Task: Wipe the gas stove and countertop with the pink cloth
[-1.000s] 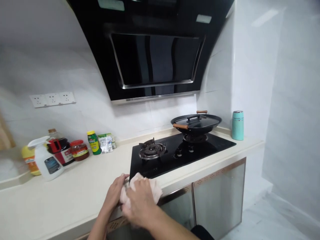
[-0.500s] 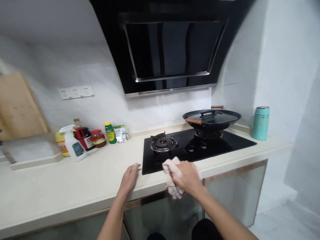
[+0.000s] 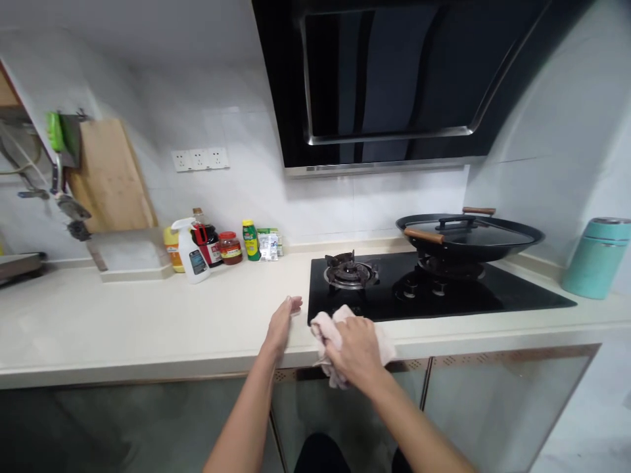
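My right hand (image 3: 359,348) is wrapped round a crumpled pale pink cloth (image 3: 328,332). It presses the cloth on the counter's front edge, by the near left corner of the black glass gas hob (image 3: 384,309). Part of the cloth hangs over the edge. Just left of the hob, my left hand (image 3: 282,325) rests on its side on the white counter (image 3: 148,322), fingers stretched out and holding nothing. Beyond the hands is the hob's left burner (image 3: 351,274). A lidded black wok (image 3: 468,240) with wooden handles sits on the right burner.
A white spray bottle (image 3: 192,253), a dark sauce bottle (image 3: 208,240), a red-lidded jar (image 3: 229,248) and a green bottle (image 3: 251,242) stand along the wall. A turquoise flask (image 3: 596,259) is at the right. The range hood (image 3: 384,85) overhangs the hob; a cutting board (image 3: 116,177) leans at left.
My view has turned to the left, bringing the cutting board and hanging utensils into sight. The right hand with the cloth has slid left along the hob's front edge, nearer its corner.
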`<state>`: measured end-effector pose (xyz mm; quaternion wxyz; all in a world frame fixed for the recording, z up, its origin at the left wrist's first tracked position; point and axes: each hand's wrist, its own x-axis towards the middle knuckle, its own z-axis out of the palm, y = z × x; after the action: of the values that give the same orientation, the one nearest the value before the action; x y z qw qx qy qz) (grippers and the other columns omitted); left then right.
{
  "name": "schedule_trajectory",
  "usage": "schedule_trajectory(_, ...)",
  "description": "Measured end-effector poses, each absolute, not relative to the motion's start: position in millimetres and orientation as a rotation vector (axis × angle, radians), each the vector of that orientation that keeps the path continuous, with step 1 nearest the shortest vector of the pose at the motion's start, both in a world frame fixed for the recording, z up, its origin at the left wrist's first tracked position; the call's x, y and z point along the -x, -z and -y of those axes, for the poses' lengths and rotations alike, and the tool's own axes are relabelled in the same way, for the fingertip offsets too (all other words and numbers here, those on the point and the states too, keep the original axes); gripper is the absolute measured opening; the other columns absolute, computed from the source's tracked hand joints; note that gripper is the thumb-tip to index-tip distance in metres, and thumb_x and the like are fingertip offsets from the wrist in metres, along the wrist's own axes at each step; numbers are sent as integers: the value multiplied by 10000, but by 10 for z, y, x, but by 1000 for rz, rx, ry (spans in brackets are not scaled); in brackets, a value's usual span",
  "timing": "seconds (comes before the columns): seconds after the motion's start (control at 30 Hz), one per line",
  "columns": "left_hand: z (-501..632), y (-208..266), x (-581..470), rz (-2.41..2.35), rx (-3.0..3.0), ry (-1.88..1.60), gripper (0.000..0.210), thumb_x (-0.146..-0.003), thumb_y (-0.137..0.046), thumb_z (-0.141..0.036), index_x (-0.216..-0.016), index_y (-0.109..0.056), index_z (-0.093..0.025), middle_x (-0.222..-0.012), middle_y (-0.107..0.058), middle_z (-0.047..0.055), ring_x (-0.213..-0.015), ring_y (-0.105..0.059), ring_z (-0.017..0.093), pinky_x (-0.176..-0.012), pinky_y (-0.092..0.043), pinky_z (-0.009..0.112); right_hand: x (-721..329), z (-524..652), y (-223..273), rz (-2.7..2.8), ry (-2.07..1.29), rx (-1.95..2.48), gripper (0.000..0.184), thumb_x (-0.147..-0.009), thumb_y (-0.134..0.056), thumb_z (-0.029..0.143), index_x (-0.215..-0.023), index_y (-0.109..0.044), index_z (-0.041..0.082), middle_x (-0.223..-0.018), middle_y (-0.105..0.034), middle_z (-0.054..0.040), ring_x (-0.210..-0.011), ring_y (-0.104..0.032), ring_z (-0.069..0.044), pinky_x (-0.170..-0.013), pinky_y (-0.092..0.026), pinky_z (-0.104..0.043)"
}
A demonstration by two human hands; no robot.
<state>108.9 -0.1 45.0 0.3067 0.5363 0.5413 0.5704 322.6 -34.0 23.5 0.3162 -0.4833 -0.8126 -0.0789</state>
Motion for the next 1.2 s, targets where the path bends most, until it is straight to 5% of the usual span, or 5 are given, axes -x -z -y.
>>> schedule_trajectory(0.33, -14, -452, -995, -1381, -1273, -1556, 947, -807, -402, -888, -1223, -714, -97, -1336, -700, 211, -1223, -669, 322, -1097, -466, 474, -2809, 428, -380, 2088, -448, 905, 237, -856, -594, 371, -963, -704, 190, -976, -733, -65, -946, -637, -234, -943, -460, -371)
schedule_trajectory(0.53, 4, -436, -1010, -1464, -1409, -1538, 918, -822, -366, -888, -1136, -755, -118, -1265, -739, 196, -1195, -683, 335, -1099, -477, 510, -3176, -6, -664, 1710, -969, 808, 499, -964, -462, 512, -1278, -678, 190, -1196, -742, -60, -1093, -683, -241, -972, -525, -361)
schedule_trajectory(0.83, -8, -371, -1030, -1444, -1424, -1586, 818, -875, -390, -816, -1121, -751, -124, -1239, -752, 182, -1132, -716, 313, -1102, -484, 507, -4393, -692, -629, 1838, -564, 1403, 279, -788, -631, 390, -912, -759, 174, -983, -706, -76, -984, -659, -238, -932, -514, -363)
schedule_trajectory(1.0, 27, -425, -1072, -1431, -1429, -1579, 757, -866, -411, -792, -1059, -762, -150, -1196, -769, 167, -1090, -724, 318, -1074, -503, 486, -4801, -664, -760, 1778, -279, 1528, 334, -821, -528, 260, -1072, -732, 176, -1106, -669, -112, -1014, -634, -224, -988, -478, -384)
schedule_trajectory(1.2, 70, -456, -1101, -1482, -1428, -1550, 727, -870, -409, -753, -1067, -754, -144, -1168, -775, 165, -1069, -722, 317, -1068, -503, 484, -4044, -306, -873, 2108, -39, 1107, 294, -943, -500, 358, -1099, -731, 265, -1244, -658, -72, -1192, -583, -219, -1071, -409, -386)
